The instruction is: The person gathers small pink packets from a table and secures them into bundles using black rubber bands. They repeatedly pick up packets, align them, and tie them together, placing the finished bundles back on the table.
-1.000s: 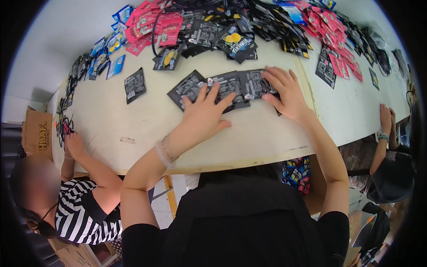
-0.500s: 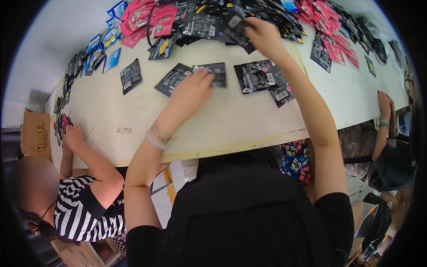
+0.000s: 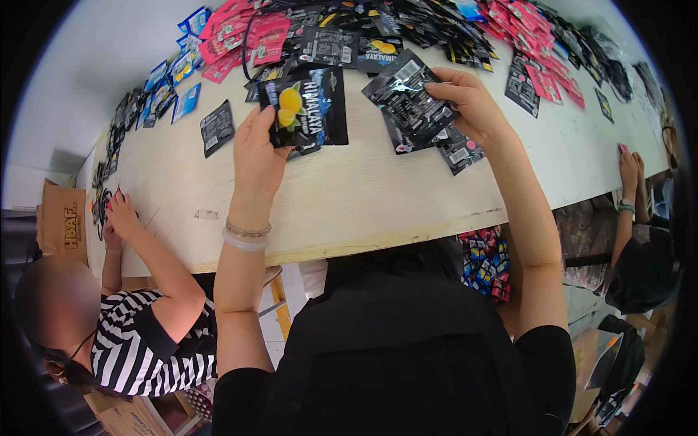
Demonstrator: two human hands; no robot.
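My left hand [image 3: 260, 149] is raised over the table, thumb and fingers closed on a black packet [image 3: 299, 110] with yellow lemons on its face. Another black packet [image 3: 337, 116] shows behind it; whether the hand grips that one too I cannot tell. To the right, my right hand [image 3: 471, 105] pinches a black packet [image 3: 408, 93], its printed back turned up, at its right edge. Beneath that hand, other black packets lie overlapped on the table, one with a pink dot and white label [image 3: 462, 151]. A single black packet [image 3: 217, 128] lies flat left of my left hand.
A heap of black packets [image 3: 327, 45] lines the far side of the white table [image 3: 349, 196], with pink packets [image 3: 225, 33] and blue packets [image 3: 187, 102]. Co-workers sit at the left, in a striped top [image 3: 145, 338], and at the right. Small wrapped pieces [image 3: 485, 265] fill a container below the edge.
My left hand has risen from the table and now holds up a lemon-printed packet. My right hand has come nearer from the far heap with a black packet.
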